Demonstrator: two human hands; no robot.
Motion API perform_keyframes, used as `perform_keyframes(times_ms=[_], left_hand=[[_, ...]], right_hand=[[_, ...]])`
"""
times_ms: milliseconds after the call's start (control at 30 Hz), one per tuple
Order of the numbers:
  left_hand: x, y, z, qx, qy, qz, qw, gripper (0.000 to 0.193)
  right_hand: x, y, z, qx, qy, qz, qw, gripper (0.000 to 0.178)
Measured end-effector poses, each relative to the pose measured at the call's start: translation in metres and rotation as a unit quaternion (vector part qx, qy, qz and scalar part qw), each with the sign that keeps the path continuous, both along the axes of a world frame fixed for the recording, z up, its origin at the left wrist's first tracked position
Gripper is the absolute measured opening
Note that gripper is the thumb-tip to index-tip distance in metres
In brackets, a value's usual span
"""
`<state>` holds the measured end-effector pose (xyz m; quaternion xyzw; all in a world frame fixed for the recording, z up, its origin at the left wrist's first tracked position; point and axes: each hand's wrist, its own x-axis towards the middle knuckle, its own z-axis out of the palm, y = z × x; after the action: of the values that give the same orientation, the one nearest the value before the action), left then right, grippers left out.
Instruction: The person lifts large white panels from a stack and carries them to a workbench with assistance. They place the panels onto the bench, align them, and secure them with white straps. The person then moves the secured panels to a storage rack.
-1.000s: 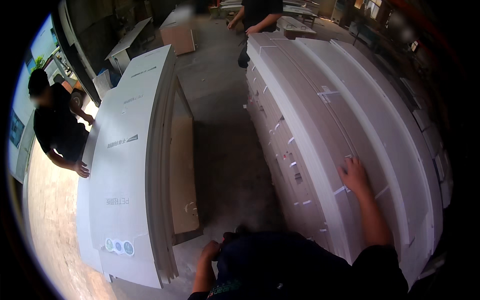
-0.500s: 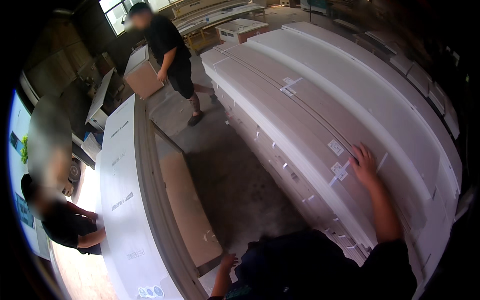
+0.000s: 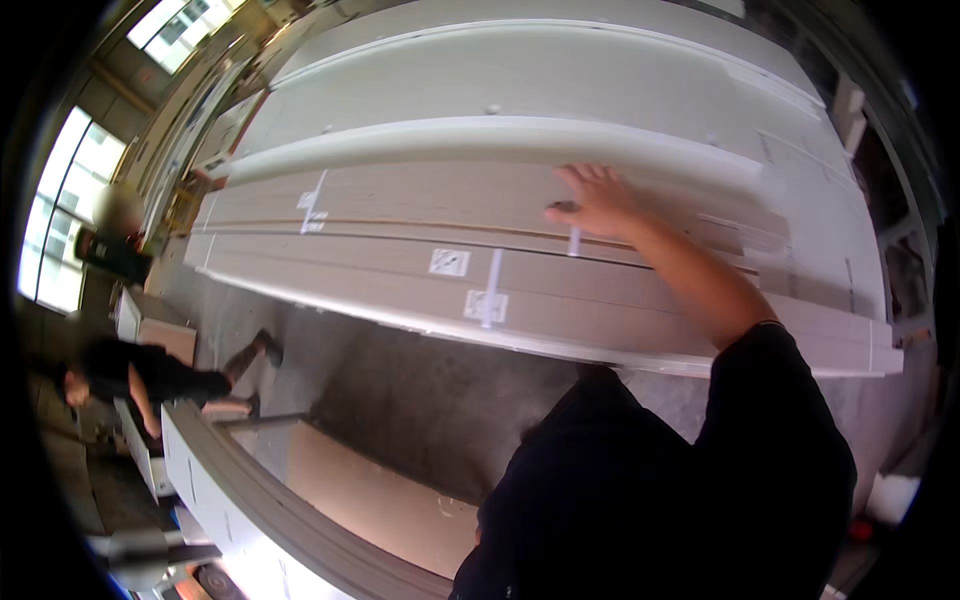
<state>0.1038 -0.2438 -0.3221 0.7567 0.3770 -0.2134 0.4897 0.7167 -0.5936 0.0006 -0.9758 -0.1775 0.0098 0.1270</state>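
My right hand [image 3: 597, 203] reaches out over long, flat brown cardboard packages [image 3: 390, 262] stacked in front of me. Its fingers are spread and it looks open, at or just above the top of the far row. A small dark patch shows by the thumb; I cannot make out what it is. Beside the hand, a strip of pale tape [image 3: 575, 241] crosses the gap between two packages. White labels [image 3: 449, 262] are stuck on the near row. My left hand is out of view, hidden behind my dark clothing or below the picture.
Wide white boards [image 3: 400, 85] lie stacked beyond the packages. A second stack of white panels [image 3: 240, 540] stands at lower left, with a brown board [image 3: 380, 490] next to it. Grey floor [image 3: 400, 390] lies between the stacks. A person in black [image 3: 170, 380] walks at the left.
My view has turned right, so the packages now run across the picture. My right hand has moved onto the far row. My left hand and the person at far left have left view.
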Motion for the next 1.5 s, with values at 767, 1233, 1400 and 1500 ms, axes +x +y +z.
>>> perform_keyframes(times_ms=[767,1233,1400,1500], left_hand=[[0.183,0.032,0.071,-0.044,0.127,-0.06,0.989,0.032],[0.075,0.026,0.007,0.149,-0.183,-0.322,0.917,0.034],[0.107,-0.033,0.09,-0.08,0.04,0.197,0.976,0.035],[0.087,-0.033,0.068,-0.035,-0.01,0.22,0.975,0.039]], right_hand=[[0.022,-0.01,-0.016,0.079,0.006,-0.046,0.996,0.057],[0.028,0.016,-0.011,0.099,-0.012,-0.048,0.994,0.05],[0.02,0.01,-0.024,0.07,-0.068,-0.054,0.994,0.058],[0.042,-0.037,-0.061,0.006,-0.041,-0.071,0.997,0.067]])
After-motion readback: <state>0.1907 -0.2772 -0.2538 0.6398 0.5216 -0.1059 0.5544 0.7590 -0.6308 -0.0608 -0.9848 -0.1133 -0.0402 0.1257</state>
